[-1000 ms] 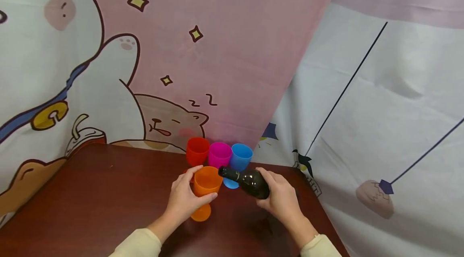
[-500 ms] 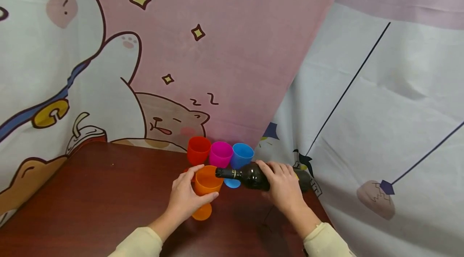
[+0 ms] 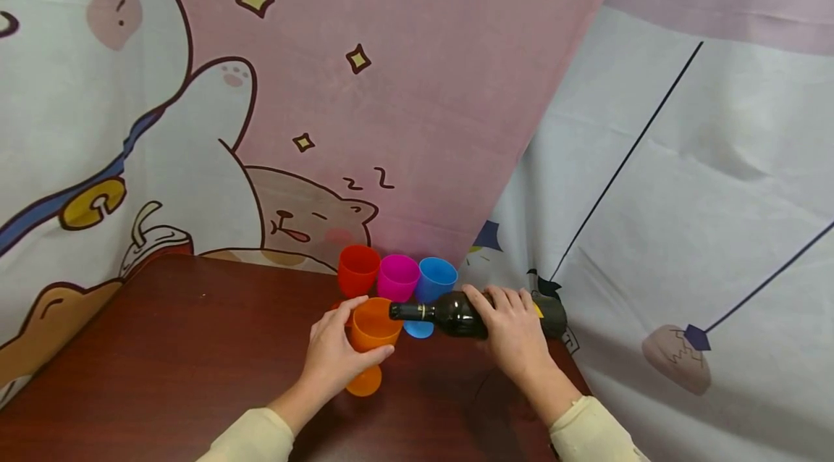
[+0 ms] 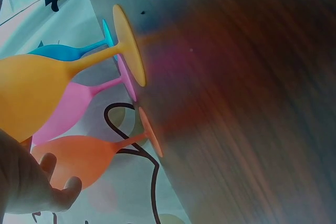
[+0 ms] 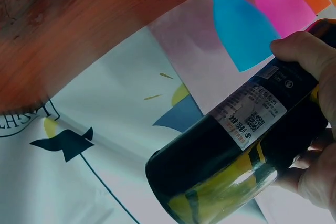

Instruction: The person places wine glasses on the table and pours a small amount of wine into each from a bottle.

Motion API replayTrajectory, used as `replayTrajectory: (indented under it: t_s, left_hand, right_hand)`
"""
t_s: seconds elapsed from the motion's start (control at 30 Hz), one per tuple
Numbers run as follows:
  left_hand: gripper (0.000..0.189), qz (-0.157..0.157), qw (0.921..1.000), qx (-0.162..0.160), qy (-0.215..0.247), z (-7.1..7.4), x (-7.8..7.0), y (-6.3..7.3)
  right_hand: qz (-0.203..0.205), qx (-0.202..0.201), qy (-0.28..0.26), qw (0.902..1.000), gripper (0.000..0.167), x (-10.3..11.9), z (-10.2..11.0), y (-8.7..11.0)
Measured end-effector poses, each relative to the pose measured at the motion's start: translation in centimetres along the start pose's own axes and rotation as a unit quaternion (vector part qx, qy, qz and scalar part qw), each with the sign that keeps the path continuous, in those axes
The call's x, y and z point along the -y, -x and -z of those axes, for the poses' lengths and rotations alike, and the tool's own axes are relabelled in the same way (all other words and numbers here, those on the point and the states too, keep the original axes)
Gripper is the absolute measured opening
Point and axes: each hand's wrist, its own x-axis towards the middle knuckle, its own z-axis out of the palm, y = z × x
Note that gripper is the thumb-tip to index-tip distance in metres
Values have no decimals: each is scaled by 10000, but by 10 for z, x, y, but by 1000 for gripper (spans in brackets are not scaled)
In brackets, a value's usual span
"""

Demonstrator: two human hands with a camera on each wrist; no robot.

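My left hand grips an orange goblet round its bowl, thumb on the near side. In the left wrist view the foot of this goblet looks raised off the table. A dark wine bottle lies almost level in my right hand, which wraps its body. The bottle's mouth is at the right rim of the goblet; no liquid can be made out. A white label with a printed code shows on the bottle in the right wrist view.
Behind the orange goblet stand a red goblet, a magenta goblet and a blue goblet in a row. They are close to the back edge of the brown table. A printed cloth hangs behind.
My right hand has tipped the bottle from slanting to nearly level, its base swinging out to the right and its mouth dipping to the goblet's rim. The left hand keeps its place.
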Motion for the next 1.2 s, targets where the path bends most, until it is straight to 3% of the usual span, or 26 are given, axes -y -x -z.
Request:
replayTrajectory:
  t_s: [0.47,0.83,1.03,1.2]
  left_hand:
    - [88,-143,9998,-124,-47,-1,-1,2]
    - [91,15,10000,49,12,0,-1,1]
    - [90,-64,10000,-9,-26,0,0,0]
    - [90,-70,10000,5,-24,0,0,1]
  right_hand:
    - [-41,174,58,9998,92,-4,10,-2]
    - [-19,173,99,9998,92,-8,13,-3]
    - [33,98,138,9999,90,-9,13,-4]
    - [-27,262,93,9996,91,-8,13,-3]
